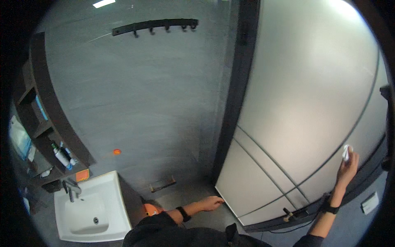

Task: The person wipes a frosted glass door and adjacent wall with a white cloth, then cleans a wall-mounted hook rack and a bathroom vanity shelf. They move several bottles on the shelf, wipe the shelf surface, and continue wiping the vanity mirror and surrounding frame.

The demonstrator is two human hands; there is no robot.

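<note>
My right hand is raised at the right and shut on a crumpled white cloth or tissue, which is against or just before the frosted glass door panel. Dark curved and straight lines cross the panel. My left hand is low in the middle, beside the panel's lower left edge; its fingers are partly curled, and whether they touch that edge I cannot tell. A black band is on each wrist.
At lower left are a white washbasin with a faucet and a dark shelf with bottles. A hook rail is on the grey wall. A door handle and a wall switch are at lower right.
</note>
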